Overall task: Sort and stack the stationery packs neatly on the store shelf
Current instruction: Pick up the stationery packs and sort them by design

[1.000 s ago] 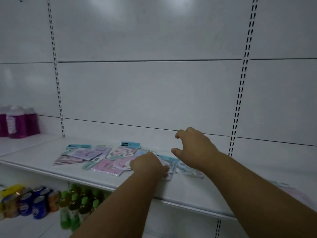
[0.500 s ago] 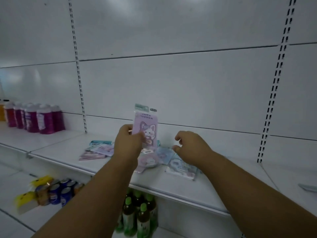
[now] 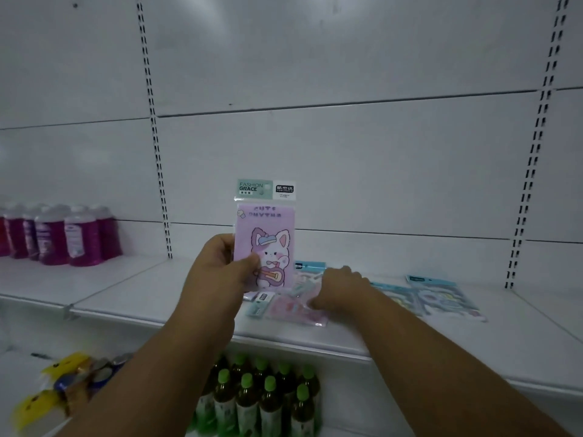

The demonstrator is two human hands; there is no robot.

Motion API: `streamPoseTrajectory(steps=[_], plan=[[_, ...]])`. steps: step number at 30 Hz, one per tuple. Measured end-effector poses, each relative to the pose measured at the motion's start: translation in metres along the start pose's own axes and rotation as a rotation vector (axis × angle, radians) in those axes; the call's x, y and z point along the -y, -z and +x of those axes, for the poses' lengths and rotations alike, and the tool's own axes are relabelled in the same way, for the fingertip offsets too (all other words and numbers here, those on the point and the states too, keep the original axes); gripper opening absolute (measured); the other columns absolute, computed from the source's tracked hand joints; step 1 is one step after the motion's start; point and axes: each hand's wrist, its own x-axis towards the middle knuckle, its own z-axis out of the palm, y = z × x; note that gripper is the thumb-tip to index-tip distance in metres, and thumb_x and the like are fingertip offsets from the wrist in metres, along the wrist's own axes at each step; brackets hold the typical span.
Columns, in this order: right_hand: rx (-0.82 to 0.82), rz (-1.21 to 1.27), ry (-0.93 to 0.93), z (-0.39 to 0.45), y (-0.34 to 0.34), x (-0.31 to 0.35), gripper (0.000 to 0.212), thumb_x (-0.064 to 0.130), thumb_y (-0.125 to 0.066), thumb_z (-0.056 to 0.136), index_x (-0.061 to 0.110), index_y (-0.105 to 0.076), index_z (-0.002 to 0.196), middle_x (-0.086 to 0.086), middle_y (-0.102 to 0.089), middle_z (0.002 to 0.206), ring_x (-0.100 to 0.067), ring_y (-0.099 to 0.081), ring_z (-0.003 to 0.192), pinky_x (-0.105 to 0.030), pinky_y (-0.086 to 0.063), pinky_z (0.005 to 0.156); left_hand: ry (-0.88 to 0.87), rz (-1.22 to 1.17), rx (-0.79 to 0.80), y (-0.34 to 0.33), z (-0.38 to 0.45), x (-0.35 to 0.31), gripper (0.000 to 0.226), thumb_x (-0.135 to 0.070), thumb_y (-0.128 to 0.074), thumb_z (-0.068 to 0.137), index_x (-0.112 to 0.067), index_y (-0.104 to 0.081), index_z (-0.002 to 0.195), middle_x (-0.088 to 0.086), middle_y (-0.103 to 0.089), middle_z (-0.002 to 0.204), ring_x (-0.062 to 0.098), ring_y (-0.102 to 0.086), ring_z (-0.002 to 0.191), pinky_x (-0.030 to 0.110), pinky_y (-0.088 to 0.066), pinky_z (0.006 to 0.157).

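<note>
White store shelf (image 3: 132,298), left hand (image 3: 220,266) holding purple bunny pack (image 3: 268,238) upright

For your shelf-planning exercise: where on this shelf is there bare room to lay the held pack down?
Bare shelf lies between the purple bottles and the left hand holding the purple pack. Crowded: under the right hand, across to the blue packs.

Purple bottles (image 3: 63,234) far left; green-capped bottles (image 3: 262,402) and cans (image 3: 91,373) below

Left hand (image 3: 225,268) raised, gripping; right hand (image 3: 339,287) lowered.
</note>
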Motion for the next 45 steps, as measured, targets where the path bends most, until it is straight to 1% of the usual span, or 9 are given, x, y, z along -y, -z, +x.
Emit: streamPoseTrajectory(steps=[4, 7, 14, 17, 23, 30, 34, 38, 45], plan=[[-0.171, 0.349, -0.093, -0.009, 0.005, 0.001, 0.047, 0.01, -0.066, 0.078, 0.007, -0.046, 0.121, -0.018, -0.04, 0.122, -0.034, -0.06, 0.098, -0.031, -0.047, 0.076, 0.032, 0.009, 0.067, 0.001, 0.003, 0.014, 0.018, 0.0, -0.057, 0.092, -0.016, -0.062, 0.1, 0.004, -0.075, 0.093, 0.013, -0.073, 0.068, 0.021, -0.054, 0.05], [-0.352, 0.579, -0.073, -0.022, 0.016, -0.017, 0.042, 0.005, -0.058, 0.081, 0.006, -0.051, 0.122, -0.017, -0.05, 0.121, -0.03, -0.055, 0.103, -0.021, -0.035, 0.074, 0.066, -0.015, 0.112, -0.016, 0.005, 0.022, 0.017, -0.002, -0.057, 0.093, -0.016, -0.061, 0.103, 0.004, -0.074, 0.098, 0.019, -0.074, 0.078, 0.031, -0.055, 0.061], [-0.564, 1.053, -0.27, -0.073, 0.063, -0.096, 0.033, 0.002, -0.062, 0.071, 0.026, -0.053, 0.09, 0.001, -0.059, 0.089, -0.017, -0.058, 0.062, -0.025, -0.042, 0.048, 0.114, -0.15, 0.242, -0.1, -0.007, 0.036, 0.017, -0.004, -0.057, 0.094, -0.02, -0.06, 0.099, -0.001, -0.073, 0.099, 0.02, -0.073, 0.085, 0.031, -0.058, 0.07], [-0.609, 1.025, -0.347, -0.102, 0.085, -0.158, 0.029, -0.003, -0.062, 0.068, 0.018, -0.059, 0.088, -0.008, -0.065, 0.087, -0.019, -0.06, 0.057, -0.027, -0.047, 0.044, 0.146, -0.197, 0.325, -0.157, -0.023, 0.039, 0.018, -0.003, -0.056, 0.094, -0.02, -0.06, 0.1, 0.001, -0.073, 0.102, 0.022, -0.073, 0.088, 0.038, -0.058, 0.078], [-0.594, 0.851, -0.524, -0.14, 0.117, -0.317, 0.029, 0.002, -0.078, 0.067, 0.004, -0.065, 0.093, -0.022, -0.068, 0.091, -0.033, -0.069, 0.072, -0.047, -0.061, 0.07, 0.143, -0.244, 0.44, -0.28, -0.071, 0.053, 0.021, -0.002, -0.058, 0.093, -0.023, -0.061, 0.097, -0.001, -0.074, 0.098, 0.02, -0.074, 0.084, 0.038, -0.057, 0.076], [-0.413, 0.803, -0.564, -0.137, 0.125, -0.461, 0.018, -0.001, -0.079, 0.07, -0.003, -0.061, 0.074, -0.022, -0.063, 0.075, -0.027, -0.062, 0.059, -0.041, -0.059, 0.065, 0.221, -0.221, 0.399, -0.399, -0.117, 0.068, 0.017, -0.002, -0.057, 0.093, -0.017, -0.061, 0.099, 0.005, -0.074, 0.101, 0.025, -0.072, 0.087, 0.041, -0.057, 0.078], [-0.201, 0.45, -0.525, -0.126, 0.11, -0.491, 0.034, 0.02, -0.084, 0.063, 0.007, -0.056, 0.052, -0.008, -0.056, 0.048, -0.02, -0.055, 0.043, -0.027, -0.051, 0.047, 0.234, -0.199, 0.377, -0.433, -0.134, 0.077, 0.017, -0.002, -0.059, 0.092, -0.018, -0.062, 0.099, 0.003, -0.075, 0.096, 0.021, -0.074, 0.082, 0.036, -0.057, 0.072], [-0.211, 0.139, -0.467, -0.127, 0.106, -0.499, 0.042, 0.038, -0.081, 0.066, 0.011, -0.05, 0.058, -0.002, -0.05, 0.055, -0.016, -0.05, 0.052, -0.022, -0.031, 0.044, 0.249, -0.127, 0.374, -0.451, -0.144, 0.083, 0.017, -0.003, -0.059, 0.09, -0.017, -0.062, 0.1, 0.006, -0.075, 0.097, 0.024, -0.074, 0.082, 0.037, -0.056, 0.068], [-0.385, 0.783, -0.288, -0.157, 0.174, -0.506, 0.038, 0.048, -0.061, 0.084, 0.011, -0.068, 0.085, -0.008, -0.074, 0.079, -0.014, -0.062, 0.057, -0.029, -0.048, 0.05, 0.334, -0.03, 0.657, -0.508, -0.172, 0.083, 0.018, -0.004, -0.056, 0.092, -0.017, -0.062, 0.103, 0.005, -0.073, 0.099, 0.019, -0.074, 0.08, 0.038, -0.061, 0.073]])
